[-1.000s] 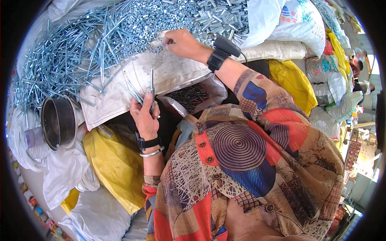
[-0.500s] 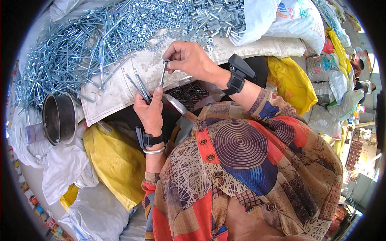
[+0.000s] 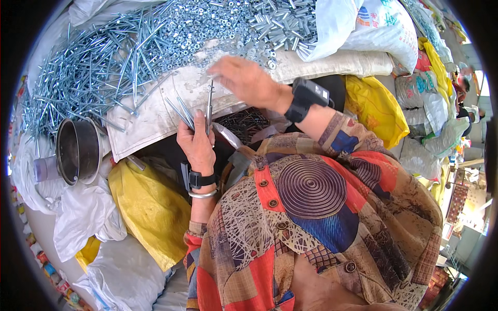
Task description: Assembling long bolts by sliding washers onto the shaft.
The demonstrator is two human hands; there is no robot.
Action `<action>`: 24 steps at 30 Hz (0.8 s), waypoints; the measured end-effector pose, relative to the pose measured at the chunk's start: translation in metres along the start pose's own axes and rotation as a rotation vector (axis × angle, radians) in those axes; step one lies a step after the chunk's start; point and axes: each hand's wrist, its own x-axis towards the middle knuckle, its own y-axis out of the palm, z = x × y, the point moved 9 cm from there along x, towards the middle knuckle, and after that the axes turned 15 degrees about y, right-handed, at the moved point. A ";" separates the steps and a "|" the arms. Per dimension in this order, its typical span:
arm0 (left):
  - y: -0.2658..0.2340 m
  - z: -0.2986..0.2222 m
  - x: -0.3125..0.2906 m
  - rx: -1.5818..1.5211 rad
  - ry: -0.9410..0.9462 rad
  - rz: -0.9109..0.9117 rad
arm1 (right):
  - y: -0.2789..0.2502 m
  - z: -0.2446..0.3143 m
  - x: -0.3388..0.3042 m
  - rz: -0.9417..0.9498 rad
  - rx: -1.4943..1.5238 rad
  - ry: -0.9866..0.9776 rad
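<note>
The left hand (image 3: 196,142) is clutching a small bunch of long bolts (image 3: 182,111) upright over the white sack (image 3: 155,116), while the right hand (image 3: 248,80), blurred, is pinching the top of one bolt (image 3: 209,101), seemingly threading on a nut. Judging by this, the next move needs another nut from the far pile (image 3: 207,26). The metal pot (image 3: 78,151) at the left is looking empty.

A loose patchwork-print shirt covers both arms: red, orange, brown and blue panels with a spiral motif, web-like lines and round brown buttons. The left hand (image 3: 197,145) wears a black wristband and silver bangle; the right hand (image 3: 249,80) a black strapped device
</note>
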 end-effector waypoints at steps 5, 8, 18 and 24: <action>-0.002 0.002 0.000 -0.006 -0.010 0.009 | 0.013 -0.063 0.048 -0.032 -0.127 0.049; -0.002 0.003 -0.001 0.004 -0.029 0.004 | 0.039 -0.083 0.067 -0.013 -0.243 0.057; 0.000 0.010 0.001 0.022 -0.096 0.055 | 0.059 -0.102 0.075 0.071 -0.177 0.263; 0.002 0.013 0.002 -0.058 -0.125 -0.001 | 0.038 -0.077 0.033 0.295 0.526 0.573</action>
